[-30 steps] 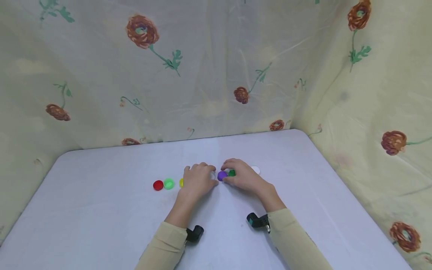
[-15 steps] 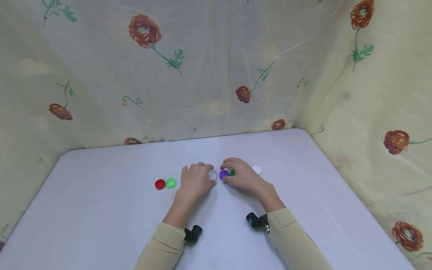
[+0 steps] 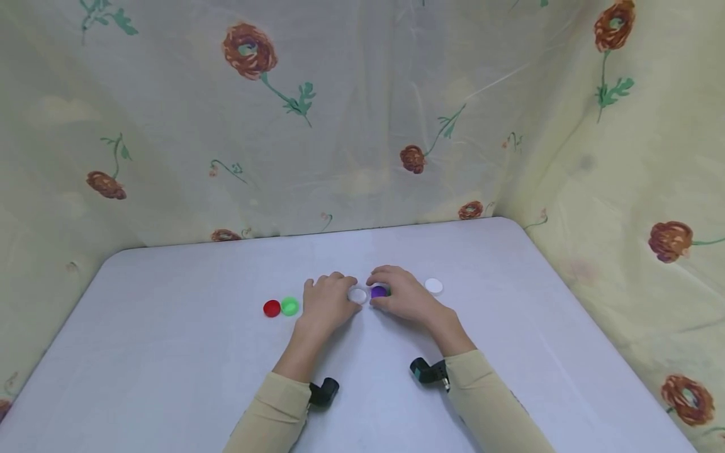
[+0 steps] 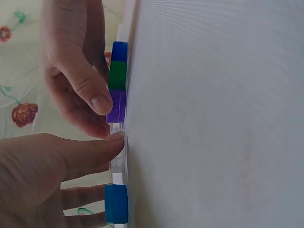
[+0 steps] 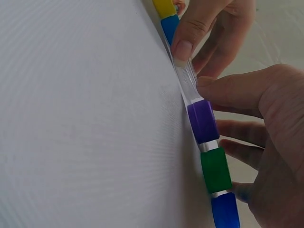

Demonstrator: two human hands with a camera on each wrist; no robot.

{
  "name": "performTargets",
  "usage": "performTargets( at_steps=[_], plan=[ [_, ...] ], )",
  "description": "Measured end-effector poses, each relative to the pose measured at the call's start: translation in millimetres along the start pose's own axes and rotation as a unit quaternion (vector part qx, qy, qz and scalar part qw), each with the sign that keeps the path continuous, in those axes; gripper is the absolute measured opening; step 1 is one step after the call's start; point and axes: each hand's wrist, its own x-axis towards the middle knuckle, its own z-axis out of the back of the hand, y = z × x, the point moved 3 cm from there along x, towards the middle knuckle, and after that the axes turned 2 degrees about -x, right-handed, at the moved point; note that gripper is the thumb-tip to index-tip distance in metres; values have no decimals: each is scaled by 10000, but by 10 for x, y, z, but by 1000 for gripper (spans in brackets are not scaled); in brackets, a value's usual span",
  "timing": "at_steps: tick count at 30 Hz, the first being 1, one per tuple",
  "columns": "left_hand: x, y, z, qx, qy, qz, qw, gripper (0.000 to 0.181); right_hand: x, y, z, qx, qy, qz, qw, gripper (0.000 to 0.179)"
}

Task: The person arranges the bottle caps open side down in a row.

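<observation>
Across white table (image 3: 198, 365), reaches forward in tan sleeves (image 3: 493, 406), with black wrist cameras (image 3: 325, 393) at the cuffs. Holds clear cap (image 3: 357, 296) between curled thumb and fingers of left hand (image 3: 326, 305), and, just beside, purple cap (image 3: 378, 292) likewise with right hand (image 3: 406, 297); cannot tell how firmly. Has both in a row on the table: leftward, with light blue cap (image 4: 116, 204), yellow cap (image 5: 165, 7), light green cap (image 3: 290, 306) and red cap (image 3: 272, 308); rightward, with green cap (image 5: 216, 170), dark blue cap (image 5: 225, 210), then white cap (image 3: 434, 287) past the right hand. Beyond the far edge, faces flowered cloth (image 3: 351, 126).
</observation>
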Motion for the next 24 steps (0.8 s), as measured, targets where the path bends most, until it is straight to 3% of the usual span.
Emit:
performTargets(
  at_steps=[24],
  plan=[
    [-22, 30, 28, 148, -13, 61, 9999, 43, 100, 33, -75, -119, -35, 279, 9995, 37]
  ],
)
